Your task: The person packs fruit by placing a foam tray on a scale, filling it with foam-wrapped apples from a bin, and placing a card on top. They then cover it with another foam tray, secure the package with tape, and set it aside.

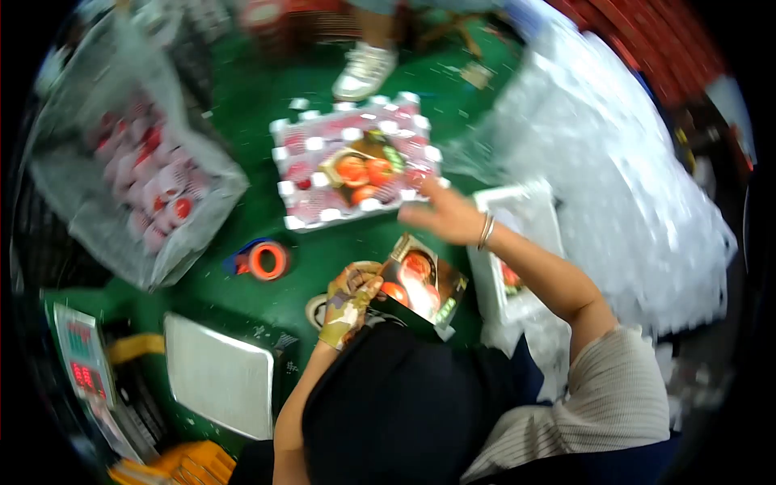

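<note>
My left hand (352,305), in a camouflage-patterned glove, is closed on the left edge of a printed fruit card (422,283) showing red fruit on a dark ground. My right hand (446,217) is bare with bracelets at the wrist, blurred by motion, its fingers stretched out and holding nothing. Its fingertips are at the lower right corner of a fruit tray (303,217). The tray has white knobs around its edge and red fruit in pink foam nets inside. A similar card (365,171) lies on top of the fruit.
A grey-lined container (214,190) of netted red fruit stands left. A roll of orange tape (268,260) lies on the green floor. A scale (218,376) with a lit display is lower left. Right are a white foam box (485,275) and heaped clear plastic (606,178). A person's shoe (364,71) is beyond.
</note>
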A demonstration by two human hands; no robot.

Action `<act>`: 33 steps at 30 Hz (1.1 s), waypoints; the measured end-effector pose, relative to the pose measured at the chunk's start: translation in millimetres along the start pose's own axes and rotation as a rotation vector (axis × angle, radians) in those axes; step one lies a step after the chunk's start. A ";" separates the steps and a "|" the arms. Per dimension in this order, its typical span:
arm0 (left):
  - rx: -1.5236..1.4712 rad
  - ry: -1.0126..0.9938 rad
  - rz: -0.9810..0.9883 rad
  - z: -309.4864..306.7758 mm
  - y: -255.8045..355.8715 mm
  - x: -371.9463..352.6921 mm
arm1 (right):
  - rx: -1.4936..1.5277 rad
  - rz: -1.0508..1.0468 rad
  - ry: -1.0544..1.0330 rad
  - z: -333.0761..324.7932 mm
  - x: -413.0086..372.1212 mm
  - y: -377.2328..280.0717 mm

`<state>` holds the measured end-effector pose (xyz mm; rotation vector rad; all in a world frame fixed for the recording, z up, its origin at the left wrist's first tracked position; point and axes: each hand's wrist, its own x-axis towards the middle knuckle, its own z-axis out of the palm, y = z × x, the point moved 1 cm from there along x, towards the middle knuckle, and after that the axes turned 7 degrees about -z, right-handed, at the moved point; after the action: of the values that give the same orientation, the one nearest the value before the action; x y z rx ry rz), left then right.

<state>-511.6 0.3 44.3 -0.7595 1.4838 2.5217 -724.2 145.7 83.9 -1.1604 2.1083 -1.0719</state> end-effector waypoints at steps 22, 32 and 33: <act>0.486 -0.026 0.163 -49.7 -20.9 -19.5 | -0.801 0.311 1.305 -248.7 -317.7 19.7; 0.185 0.009 0.135 -106.8 22.8 -9.0 | -1.027 0.515 1.152 -276.3 -333.2 25.3; 0.261 0.012 0.126 -94.7 61.5 -32.3 | -1.047 0.542 1.097 -264.0 -330.7 27.7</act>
<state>-470.8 -106.6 70.8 -0.6593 1.8706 2.3423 -759.4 543.2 227.3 -0.1246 3.7647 -0.2323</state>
